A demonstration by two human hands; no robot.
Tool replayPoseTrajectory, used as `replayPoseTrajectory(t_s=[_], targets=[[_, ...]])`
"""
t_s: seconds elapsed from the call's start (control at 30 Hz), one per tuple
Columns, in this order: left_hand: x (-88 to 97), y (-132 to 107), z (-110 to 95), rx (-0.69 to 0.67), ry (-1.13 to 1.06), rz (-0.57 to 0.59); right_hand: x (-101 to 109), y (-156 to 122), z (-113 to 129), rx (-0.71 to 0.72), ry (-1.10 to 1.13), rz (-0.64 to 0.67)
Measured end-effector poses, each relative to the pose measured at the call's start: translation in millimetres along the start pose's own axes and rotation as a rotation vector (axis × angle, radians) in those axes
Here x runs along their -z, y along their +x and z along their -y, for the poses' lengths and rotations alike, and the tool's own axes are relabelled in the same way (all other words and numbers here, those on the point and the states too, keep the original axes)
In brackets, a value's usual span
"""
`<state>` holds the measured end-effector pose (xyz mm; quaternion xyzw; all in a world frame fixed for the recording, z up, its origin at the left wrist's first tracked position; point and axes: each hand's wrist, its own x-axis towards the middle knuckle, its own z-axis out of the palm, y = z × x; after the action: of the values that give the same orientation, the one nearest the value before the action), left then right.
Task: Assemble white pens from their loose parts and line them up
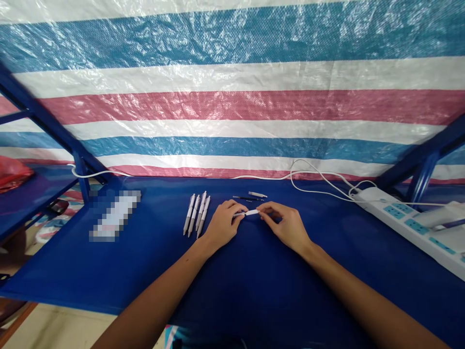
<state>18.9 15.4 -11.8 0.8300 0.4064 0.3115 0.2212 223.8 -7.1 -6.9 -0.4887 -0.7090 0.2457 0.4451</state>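
My left hand (227, 225) and my right hand (285, 225) meet at the middle of the blue table top (119, 276). Both pinch a short white pen barrel (250, 212) between fingers and thumbs, its ends partly hidden by my fingertips. Just beyond my hands lie a thin dark pen refill (248, 198) and a small white-and-grey pen part (257, 194). Several assembled white pens (196, 215) lie side by side, close to my left hand, with their tips toward me.
A pixelated, blurred white object (115, 215) lies on the table at the left. At the right, a white power strip (403, 220) with blue switches runs along the table, with a white cable (319, 178) looping behind it. A striped tarp (232, 106) hangs behind the table, and blue metal frame bars (43, 121) slant at both sides.
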Motion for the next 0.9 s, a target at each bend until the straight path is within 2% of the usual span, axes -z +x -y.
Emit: replayPoseTrajectory(t_s=[0.6, 0.9], targets=[[-2.2, -0.1, 2.8, -0.028, -0.021, -0.035, 0.2, -1.3, 3.4, -0.009, 0.036, 0.008], [-1.3, 0.7, 2.2, -0.021, -0.098, -0.086, 4.7, 1.9, -0.4, 0.028, -0.026, -0.100]])
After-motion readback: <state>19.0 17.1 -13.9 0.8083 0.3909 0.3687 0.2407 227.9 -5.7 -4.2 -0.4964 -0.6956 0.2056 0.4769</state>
